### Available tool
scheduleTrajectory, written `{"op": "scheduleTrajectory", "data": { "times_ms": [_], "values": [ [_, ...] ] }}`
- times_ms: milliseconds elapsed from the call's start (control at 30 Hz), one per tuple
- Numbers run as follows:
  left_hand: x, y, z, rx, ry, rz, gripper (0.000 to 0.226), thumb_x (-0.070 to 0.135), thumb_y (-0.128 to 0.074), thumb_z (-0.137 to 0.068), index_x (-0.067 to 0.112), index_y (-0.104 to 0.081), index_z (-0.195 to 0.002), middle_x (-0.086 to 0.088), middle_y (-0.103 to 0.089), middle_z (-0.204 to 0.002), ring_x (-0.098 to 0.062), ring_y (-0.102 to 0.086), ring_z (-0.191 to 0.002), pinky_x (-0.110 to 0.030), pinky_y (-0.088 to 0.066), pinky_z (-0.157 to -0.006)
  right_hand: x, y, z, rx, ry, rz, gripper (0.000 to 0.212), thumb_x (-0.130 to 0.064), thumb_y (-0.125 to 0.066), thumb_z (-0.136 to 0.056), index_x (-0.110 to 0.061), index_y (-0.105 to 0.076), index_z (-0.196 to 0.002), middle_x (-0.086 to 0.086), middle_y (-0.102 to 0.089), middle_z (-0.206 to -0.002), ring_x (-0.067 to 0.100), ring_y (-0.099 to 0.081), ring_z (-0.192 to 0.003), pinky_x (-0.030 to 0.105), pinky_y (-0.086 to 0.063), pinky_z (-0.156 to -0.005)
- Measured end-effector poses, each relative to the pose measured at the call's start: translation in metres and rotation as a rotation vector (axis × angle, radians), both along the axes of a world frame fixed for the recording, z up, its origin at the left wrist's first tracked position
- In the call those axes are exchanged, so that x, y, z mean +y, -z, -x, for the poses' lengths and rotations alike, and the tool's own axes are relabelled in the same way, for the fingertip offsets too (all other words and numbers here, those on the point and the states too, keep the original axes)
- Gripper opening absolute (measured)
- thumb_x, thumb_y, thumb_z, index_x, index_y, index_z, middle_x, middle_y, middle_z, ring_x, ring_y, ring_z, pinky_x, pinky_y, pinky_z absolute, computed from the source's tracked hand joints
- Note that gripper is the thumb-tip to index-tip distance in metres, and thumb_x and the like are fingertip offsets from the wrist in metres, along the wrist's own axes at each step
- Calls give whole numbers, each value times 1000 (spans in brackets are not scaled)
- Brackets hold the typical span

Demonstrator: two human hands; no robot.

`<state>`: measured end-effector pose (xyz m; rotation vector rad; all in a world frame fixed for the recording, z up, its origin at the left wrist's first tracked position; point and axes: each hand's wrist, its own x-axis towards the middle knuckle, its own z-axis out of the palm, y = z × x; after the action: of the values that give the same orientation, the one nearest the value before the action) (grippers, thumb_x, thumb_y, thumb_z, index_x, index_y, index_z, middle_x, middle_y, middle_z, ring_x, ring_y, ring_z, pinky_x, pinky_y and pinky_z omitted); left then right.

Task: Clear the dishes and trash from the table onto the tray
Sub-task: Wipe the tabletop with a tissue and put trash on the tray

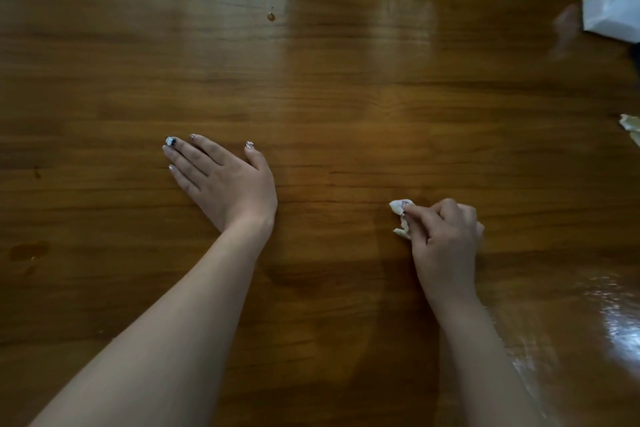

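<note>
the right hand [445, 236] clenches a crumpled napkin [401, 218] against the wooden table [346, 80], mostly hidden under its fingers. the left hand [221, 180] lies flat, released. white paper [613, 10] is cut off at the right edge.

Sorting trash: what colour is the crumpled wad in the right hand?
White; the wad shows best in the head view, in the right hand.

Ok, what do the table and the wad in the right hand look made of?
The table: wood or wood-look laminate, glossy; grain lines and glare show. The wad: probably tissue paper, white, crumpled, pinched in the right hand.
</note>
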<state>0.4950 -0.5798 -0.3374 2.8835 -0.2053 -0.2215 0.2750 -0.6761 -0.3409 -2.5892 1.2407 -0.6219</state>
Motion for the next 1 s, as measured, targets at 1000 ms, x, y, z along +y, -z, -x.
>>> {"op": "scheduleTrajectory", "data": {
  "times_ms": [1000],
  "values": [
    [-26, -20, -112, 16, 74, 129, 66, 41, -32, -100, 5, -10, -151, -16, 3, -159, -28, 10, -147, -40, 5, -118, -80, -24, -266, -63, -182, -193, 20, -27, -57, -94, -17, -71, -105, 3, -59, -106, 22, -49, -104, 28, -23, -78]
  ]
}}
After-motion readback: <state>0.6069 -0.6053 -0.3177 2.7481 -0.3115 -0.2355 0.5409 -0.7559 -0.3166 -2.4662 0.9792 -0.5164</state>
